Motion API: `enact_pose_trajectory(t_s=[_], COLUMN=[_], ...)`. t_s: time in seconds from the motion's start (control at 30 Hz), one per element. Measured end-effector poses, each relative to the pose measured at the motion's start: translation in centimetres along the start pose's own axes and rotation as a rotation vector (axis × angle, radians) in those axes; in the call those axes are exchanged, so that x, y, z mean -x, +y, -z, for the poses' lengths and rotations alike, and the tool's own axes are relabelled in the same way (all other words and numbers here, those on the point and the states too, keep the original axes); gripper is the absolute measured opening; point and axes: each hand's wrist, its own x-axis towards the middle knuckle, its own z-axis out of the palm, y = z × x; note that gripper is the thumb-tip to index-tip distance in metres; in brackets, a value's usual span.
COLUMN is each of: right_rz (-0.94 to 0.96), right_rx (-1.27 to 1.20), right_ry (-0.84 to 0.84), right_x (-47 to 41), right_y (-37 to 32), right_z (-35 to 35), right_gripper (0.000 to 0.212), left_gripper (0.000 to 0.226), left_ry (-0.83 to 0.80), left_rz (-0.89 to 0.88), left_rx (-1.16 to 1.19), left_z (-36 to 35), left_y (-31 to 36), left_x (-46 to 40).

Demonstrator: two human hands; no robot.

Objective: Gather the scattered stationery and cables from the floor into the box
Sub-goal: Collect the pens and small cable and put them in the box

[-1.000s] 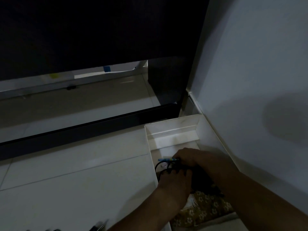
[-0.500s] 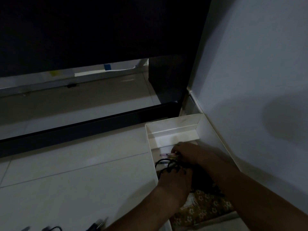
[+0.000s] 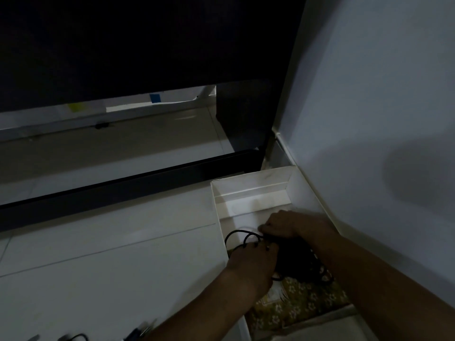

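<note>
1. Head view, box: a white box [image 3: 248, 190] is sitting on the tiled floor [image 3: 110, 242] against the wall [image 3: 369, 94], its long axis running away from the person; its far end is showing bare.
2. Head view, cable: a black cable [image 3: 240, 233] is lying inside the box, loops rising at the left wall, the bulk trailing toward the person over a patterned cloth [image 3: 295, 306].
3. Head view, left hand [image 3: 253, 262]: it is reaching over the box's left wall, fingers curled down onto the cable bundle and pressing it; whether they are closing round it, I cannot tell.
4. Head view, right hand [image 3: 288, 223]: it is lying just beyond the left, fingertips pinching something small at the cable's far edge; the item itself is hidden.
5. Head view, leftovers: small dark items [image 3: 78, 337] are lying on the floor at the frame's bottom, left of the box and nearer the left hand, judged the likelier one to fetch them.
</note>
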Motion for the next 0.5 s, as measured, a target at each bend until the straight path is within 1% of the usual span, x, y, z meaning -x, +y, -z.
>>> enact_pose_trajectory(t_s=[0.07,0.13,0.17,0.2,0.23,0.3,0.37,0.43,0.5], right_rz=[-0.052,-0.079,-0.092,-0.106,-0.113,-0.102,-0.098,-0.127,-0.130], right_rx=[-0.040,-0.077,-0.097,-0.104,-0.100,-0.073,-0.076,-0.116,-0.148], right_ry=[-0.030,-0.040,-0.045,-0.050,-0.055,-0.094,-0.123,-0.099,-0.066], right_x=[0.1,0.3,0.4,0.6,0.8,0.9,1.1,1.2,1.3], right_y=[0.1,0.1,0.1,0.1,0.2,0.5,0.6,0.5,0.4], right_z=[-0.1,-0.1,0.0,0.0,0.1,0.0,-0.2,-0.3,-0.3], right_gripper=[0.067,0.072,0.073,0.073,0.069,0.060,0.063,0.070,0.072], left_gripper=[0.069,0.078,0.075,0.068,0.057,0.040,0.029,0.026,0.028], left_ry=[-0.038,-0.090,-0.094,-0.077,-0.032,0.118,0.276,0.391,0.440], left_rz=[-0.016,-0.029,-0.027,-0.017,-0.001,0.043,0.072,0.095,0.118], left_rx=[0.029,0.076,0.097,0.125,0.160,0.188,0.106,0.038,-0.007], left_z=[0.3,1.0,1.5,2.0,2.5,3.2,3.4,3.4,3.1], left_y=[-0.3,-0.6,-0.8,-1.0,-1.1,-1.5,-1.9,-2.5,-3.0], left_x=[-0.1,-0.2,-0.4,-0.5,-0.7,-0.9,-1.0,-1.1,-1.3])
